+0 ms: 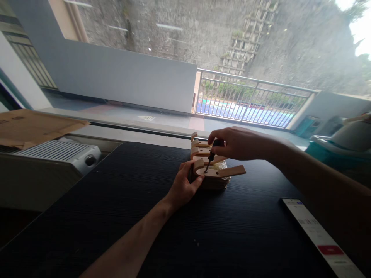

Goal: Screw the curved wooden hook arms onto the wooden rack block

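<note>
A wooden assembly (216,172) of several hook-shaped flat pieces stands on the black table (179,231), near its far edge. My left hand (184,185) grips the left side of the assembly, with the thumb laid along its front piece. My right hand (234,143) reaches in from the right and holds a small black screwdriver (211,156) upright by its handle. The screwdriver tip rests on the top face of the front wooden piece.
A phone (319,237) with a lit screen lies on the table at the right. A white radiator (55,154) and a cardboard sheet (31,125) sit at the left. A teal and white object (344,144) stands at the far right. Behind the table is a window onto a balcony railing.
</note>
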Motion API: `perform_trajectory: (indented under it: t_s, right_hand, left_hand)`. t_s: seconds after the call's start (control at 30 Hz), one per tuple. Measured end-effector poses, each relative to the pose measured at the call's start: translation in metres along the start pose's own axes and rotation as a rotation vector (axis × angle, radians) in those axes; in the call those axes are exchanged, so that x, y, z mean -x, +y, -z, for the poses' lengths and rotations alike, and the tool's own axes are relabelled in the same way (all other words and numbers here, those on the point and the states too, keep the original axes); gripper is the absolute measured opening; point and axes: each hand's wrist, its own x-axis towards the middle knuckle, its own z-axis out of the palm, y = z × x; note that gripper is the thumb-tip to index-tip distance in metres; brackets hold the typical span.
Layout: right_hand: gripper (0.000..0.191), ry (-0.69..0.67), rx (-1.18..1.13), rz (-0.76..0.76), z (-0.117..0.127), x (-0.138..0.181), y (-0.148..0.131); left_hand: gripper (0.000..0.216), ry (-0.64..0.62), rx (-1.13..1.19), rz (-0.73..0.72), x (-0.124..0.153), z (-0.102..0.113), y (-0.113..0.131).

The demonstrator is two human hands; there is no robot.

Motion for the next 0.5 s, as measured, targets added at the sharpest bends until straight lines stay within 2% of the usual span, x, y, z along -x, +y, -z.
perform_trajectory:
  t_s: [0.17,0.5]
  right_hand:
    - [0.027,0.001,-0.012,0.032,0.003,0.0,-0.001]
    - [0.042,0.063,0.068,-0.082,-0.006,-0.001,-0.004]
  left_hand:
    - [0.038,-0.007,0.019,0.008,0.0,0.0,0.0]
    - [0.037,0.013,0.003,-0.022,0.001,-0.001,-0.002]
